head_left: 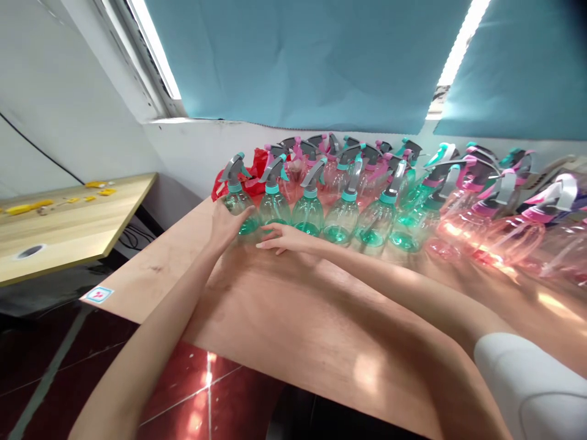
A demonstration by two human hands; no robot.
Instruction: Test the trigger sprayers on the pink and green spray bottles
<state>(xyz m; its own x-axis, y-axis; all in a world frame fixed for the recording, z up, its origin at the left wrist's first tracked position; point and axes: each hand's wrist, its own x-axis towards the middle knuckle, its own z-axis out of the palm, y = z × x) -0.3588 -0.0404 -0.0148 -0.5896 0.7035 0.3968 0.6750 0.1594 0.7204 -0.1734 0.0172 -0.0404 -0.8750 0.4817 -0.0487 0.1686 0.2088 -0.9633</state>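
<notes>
My left hand (225, 221) is wrapped round the lower body of a clear green spray bottle (235, 194) at the left end of the front row. Its thumb lies across the near side, and the other fingers are partly hidden. That bottle stands upright with a grey and turquoise trigger head. My right hand (283, 237) is low in front of a second green spray bottle (274, 205), fingers apart and holding nothing. Whether its fingertips touch a bottle I cannot tell. More green ones, such as this spray bottle (308, 211), continue the row rightward.
Pink spray bottles (513, 235) crowd the right side and the back of the wooden table (275, 305). A red plastic bag (259, 164) lies behind the left bottles. At far left, another table (68, 226) holds yellow pieces. Blue blinds (298, 61) hang behind.
</notes>
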